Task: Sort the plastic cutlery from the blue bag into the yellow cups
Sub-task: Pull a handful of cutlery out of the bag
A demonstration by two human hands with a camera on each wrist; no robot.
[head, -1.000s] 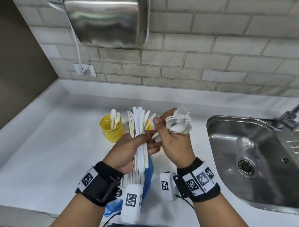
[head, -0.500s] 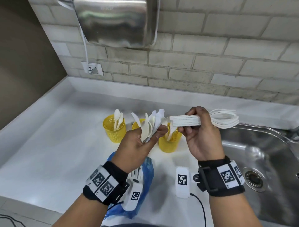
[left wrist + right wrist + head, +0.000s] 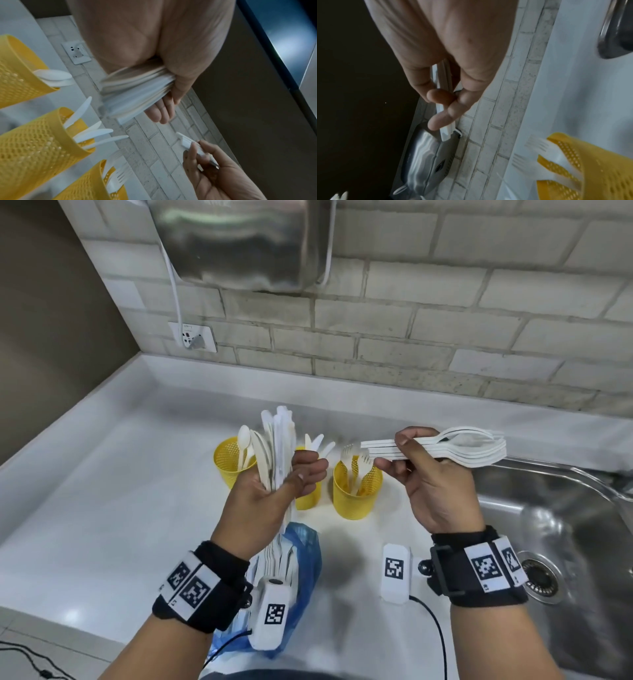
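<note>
Three yellow mesh cups stand in a row on the white counter: the left cup [image 3: 227, 462] holds spoons, the middle cup [image 3: 310, 498] knives, the right cup [image 3: 356, 498] forks. My left hand [image 3: 305, 474] grips an upright bundle of mixed white cutlery [image 3: 279, 440] in front of the left and middle cups; its fingers [image 3: 161, 112] wrap the bundle [image 3: 135, 92]. My right hand [image 3: 394, 451] pinches a level stack of white spoons [image 3: 462, 450] by the handles [image 3: 445, 121], above and right of the fork cup [image 3: 590, 169]. The blue bag [image 3: 306, 556] lies below my left wrist with more cutlery inside.
A steel sink [image 3: 565, 529] fills the right side, its drain [image 3: 541, 578] near my right wrist. A metal hand dryer [image 3: 239, 241] hangs on the tiled wall, with a socket [image 3: 193, 337] below it. The counter [image 3: 102, 508] ends at a raised edge on the left.
My right hand has drawn the stack of spoons out of the bundle and carried it right, turning it level. My left hand keeps the remaining bundle, now more upright.
</note>
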